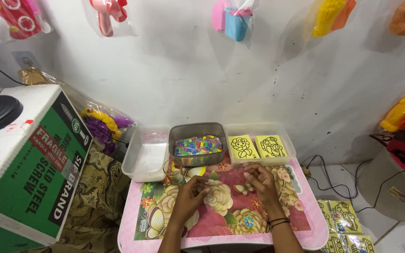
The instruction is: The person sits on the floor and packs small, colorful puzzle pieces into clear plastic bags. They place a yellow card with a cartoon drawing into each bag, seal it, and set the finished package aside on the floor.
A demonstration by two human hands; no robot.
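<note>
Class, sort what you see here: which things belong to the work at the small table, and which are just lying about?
In use: left hand, right hand, grey tub of coloured bits, yellow picture cards, floral table.
Lying about: cardboard box, hanging toys, floor cards, cables.

Your hands, left [191, 194] and right [258, 180], rested on the small table [301, 229]; behind them sat three tubs in a row, the middle tub [198, 133] holding small packets [198, 145], picture cards [257, 146] in the right tub [287, 140].
</note>
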